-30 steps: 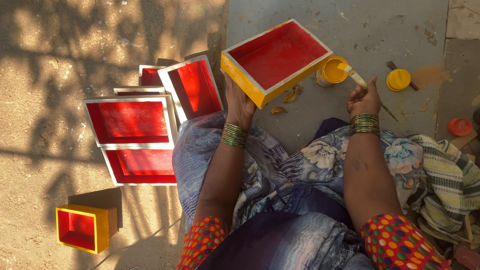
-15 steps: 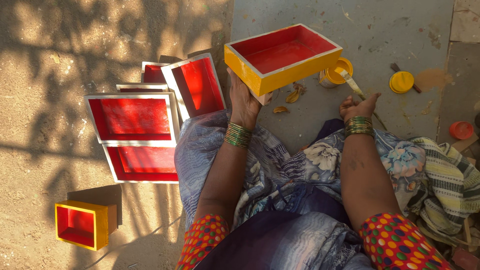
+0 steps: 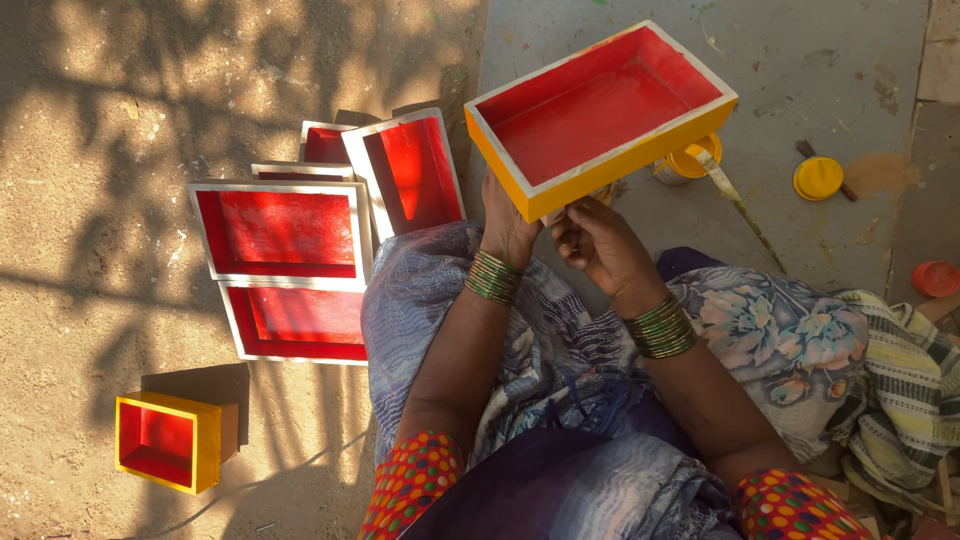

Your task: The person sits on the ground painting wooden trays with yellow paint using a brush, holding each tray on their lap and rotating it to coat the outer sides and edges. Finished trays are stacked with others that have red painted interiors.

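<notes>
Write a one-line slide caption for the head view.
Seated person's left hand and right hand hold up a red-lined, yellow-sided wooden tray beside red trays on sandy ground.

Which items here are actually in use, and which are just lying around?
In use:
- red-and-yellow box, held by left hand and right hand
- yellow paint pot
- brush

Lying about:
- red boxes
- small yellow box
- yellow lid
- orange lid

Red-lined yellow box (image 3: 600, 110) in left hand (image 3: 508, 228) and right hand (image 3: 598, 245), above more red boxes (image 3: 290, 250) on sandy ground (image 3: 100, 150).
</notes>
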